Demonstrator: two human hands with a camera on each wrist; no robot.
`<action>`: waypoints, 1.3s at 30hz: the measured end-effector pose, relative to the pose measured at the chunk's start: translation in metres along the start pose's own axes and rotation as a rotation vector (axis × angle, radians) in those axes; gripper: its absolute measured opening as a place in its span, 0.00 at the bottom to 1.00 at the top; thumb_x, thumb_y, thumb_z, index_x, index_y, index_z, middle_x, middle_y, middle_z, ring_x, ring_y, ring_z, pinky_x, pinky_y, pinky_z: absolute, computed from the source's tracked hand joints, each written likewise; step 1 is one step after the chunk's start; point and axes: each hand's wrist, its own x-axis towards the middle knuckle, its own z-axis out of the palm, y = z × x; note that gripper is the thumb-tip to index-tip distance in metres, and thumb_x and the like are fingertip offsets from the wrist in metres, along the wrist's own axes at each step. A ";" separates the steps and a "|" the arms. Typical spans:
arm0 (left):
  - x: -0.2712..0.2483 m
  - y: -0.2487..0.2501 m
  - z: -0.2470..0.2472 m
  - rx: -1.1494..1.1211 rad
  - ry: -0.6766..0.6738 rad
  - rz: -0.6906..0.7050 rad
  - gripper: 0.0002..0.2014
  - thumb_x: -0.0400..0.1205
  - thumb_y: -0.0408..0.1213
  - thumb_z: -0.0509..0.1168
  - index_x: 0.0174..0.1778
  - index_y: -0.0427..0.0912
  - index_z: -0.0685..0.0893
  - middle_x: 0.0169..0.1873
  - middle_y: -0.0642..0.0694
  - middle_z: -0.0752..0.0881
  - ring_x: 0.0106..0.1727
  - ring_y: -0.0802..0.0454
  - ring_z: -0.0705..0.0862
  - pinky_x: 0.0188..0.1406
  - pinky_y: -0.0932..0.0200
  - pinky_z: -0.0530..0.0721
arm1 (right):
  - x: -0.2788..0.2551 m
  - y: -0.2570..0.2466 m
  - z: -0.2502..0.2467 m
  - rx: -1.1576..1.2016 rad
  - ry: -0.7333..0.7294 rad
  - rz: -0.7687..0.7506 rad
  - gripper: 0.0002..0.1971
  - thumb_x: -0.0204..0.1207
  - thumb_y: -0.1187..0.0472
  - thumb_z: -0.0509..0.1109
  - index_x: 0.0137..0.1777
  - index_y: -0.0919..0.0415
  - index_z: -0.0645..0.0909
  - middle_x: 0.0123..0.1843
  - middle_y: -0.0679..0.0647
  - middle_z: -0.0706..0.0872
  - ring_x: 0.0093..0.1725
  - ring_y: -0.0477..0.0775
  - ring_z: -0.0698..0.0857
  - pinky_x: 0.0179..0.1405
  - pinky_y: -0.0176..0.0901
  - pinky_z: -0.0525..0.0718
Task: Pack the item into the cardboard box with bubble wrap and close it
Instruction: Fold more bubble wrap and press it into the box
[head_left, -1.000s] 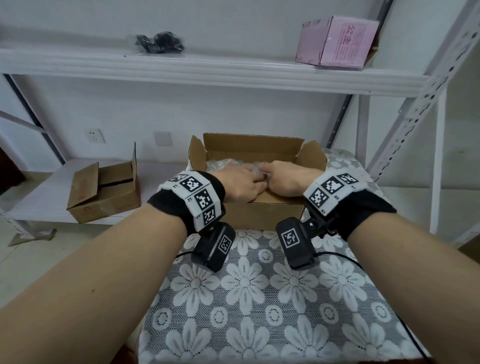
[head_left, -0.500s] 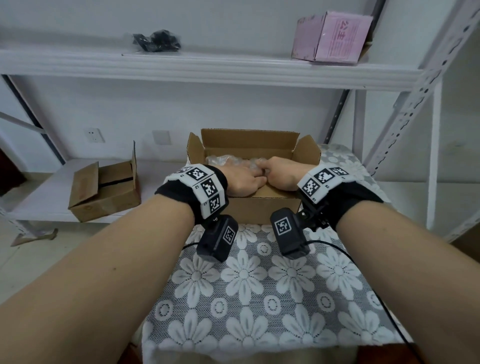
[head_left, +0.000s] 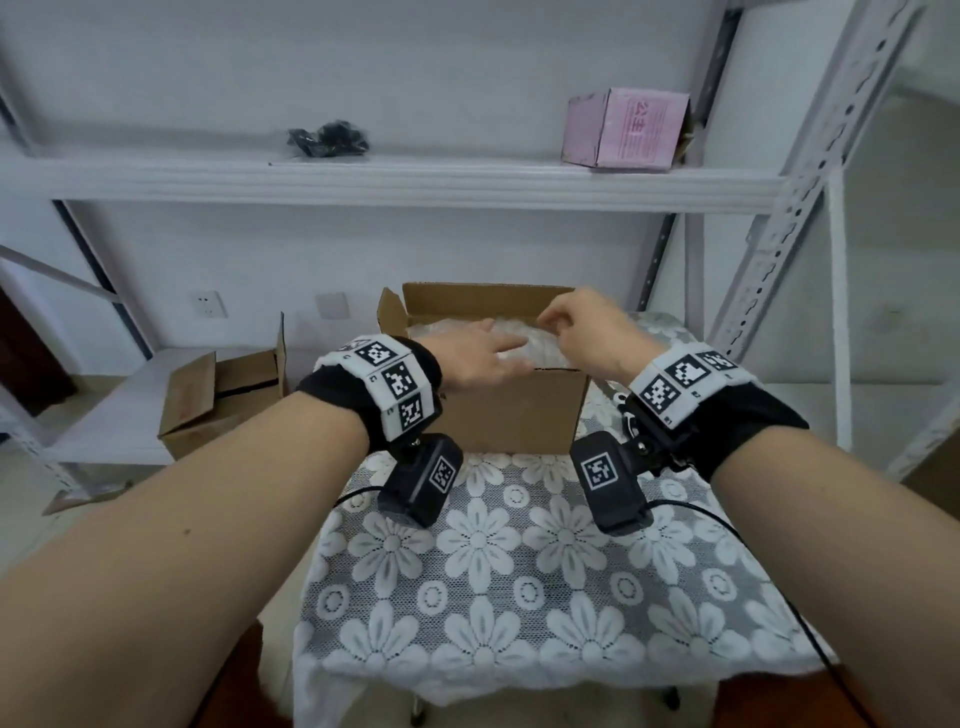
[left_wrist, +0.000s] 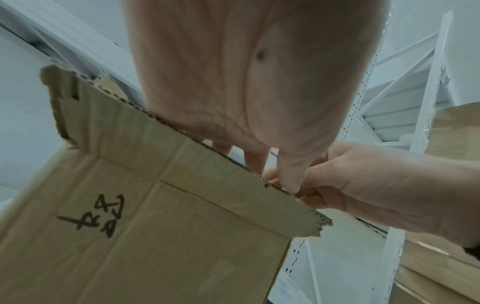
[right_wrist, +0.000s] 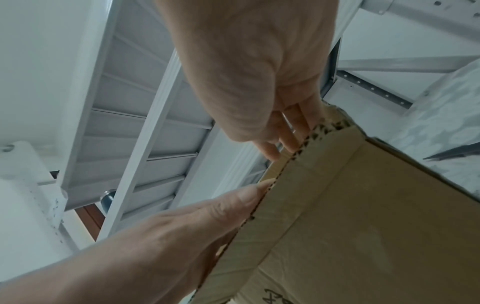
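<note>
An open cardboard box (head_left: 519, 410) stands at the far end of the flower-patterned table, filled with clear bubble wrap (head_left: 447, 332); the item itself is hidden under it. My left hand (head_left: 506, 353) reaches over the box's front edge with straight fingers lying on the wrap. In the left wrist view its palm (left_wrist: 233, 82) sits above the front wall (left_wrist: 155, 246), which bears black handwriting. My right hand (head_left: 558, 325) hovers over the box's right side with curled fingers. Its fingertips (right_wrist: 293, 135) touch the cardboard corner (right_wrist: 332, 127). Whether they pinch anything is unclear.
A second open cardboard box (head_left: 223, 395) sits on the low shelf at left. On the upper shelf are a pink box (head_left: 628, 130) and a black bundle (head_left: 327, 140). A perforated steel upright (head_left: 779, 234) rises at right. The lace tablecloth (head_left: 493, 571) covers the near table.
Both hands have lifted off the box's front edge, where they pressed close together. The right hand moved up and to the right; the left hand's fingers have straightened over the wrap.
</note>
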 end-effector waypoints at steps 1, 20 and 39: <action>-0.001 0.003 0.001 0.006 -0.026 -0.010 0.31 0.86 0.60 0.46 0.84 0.54 0.54 0.84 0.43 0.54 0.85 0.48 0.48 0.81 0.48 0.49 | -0.002 0.000 0.001 -0.017 -0.042 0.026 0.20 0.82 0.70 0.55 0.70 0.60 0.78 0.71 0.57 0.80 0.71 0.59 0.77 0.72 0.49 0.74; 0.019 -0.007 0.019 0.033 -0.041 -0.115 0.39 0.77 0.70 0.56 0.83 0.62 0.55 0.84 0.48 0.58 0.81 0.44 0.63 0.75 0.50 0.64 | 0.029 -0.015 0.031 -0.340 -0.470 0.110 0.19 0.84 0.62 0.57 0.29 0.63 0.70 0.33 0.55 0.76 0.29 0.50 0.73 0.28 0.40 0.71; 0.013 0.021 0.017 -0.152 0.230 -0.006 0.26 0.88 0.53 0.45 0.73 0.42 0.76 0.75 0.42 0.75 0.73 0.45 0.73 0.71 0.53 0.69 | -0.001 0.026 -0.008 -0.142 0.293 -0.170 0.14 0.82 0.65 0.57 0.60 0.60 0.82 0.60 0.53 0.84 0.64 0.53 0.74 0.63 0.44 0.71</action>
